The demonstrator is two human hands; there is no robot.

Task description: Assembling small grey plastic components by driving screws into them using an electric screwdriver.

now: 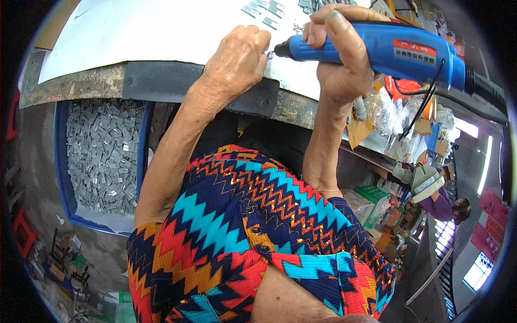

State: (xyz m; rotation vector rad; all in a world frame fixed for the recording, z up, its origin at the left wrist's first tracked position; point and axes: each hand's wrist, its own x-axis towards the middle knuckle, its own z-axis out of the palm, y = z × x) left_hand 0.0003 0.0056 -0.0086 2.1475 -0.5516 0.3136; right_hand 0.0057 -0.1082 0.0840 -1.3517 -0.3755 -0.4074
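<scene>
My right hand [347, 59] is wrapped round a blue electric screwdriver [388, 47], which lies nearly level with its black nose pointing left. A dark cable leaves its back end at the right. My left hand [234, 59] is closed, fingertips pressed together at the table's near edge. Just at the screwdriver's nose, beside those fingers, a small metal part [270, 55] shows; most of it is hidden by the fingers. Several flat grey metal pieces [264, 11] lie on the white tabletop [134, 32] beyond my hands.
Below the table at left stands a blue-rimmed tub [63, 177] heaped with small grey pieces [102, 156]. Plastic bags [385, 110] and other clutter crowd the right side. Farther off, a person in purple [439, 207] is near boxes. A green crate [371, 196] sits low at right.
</scene>
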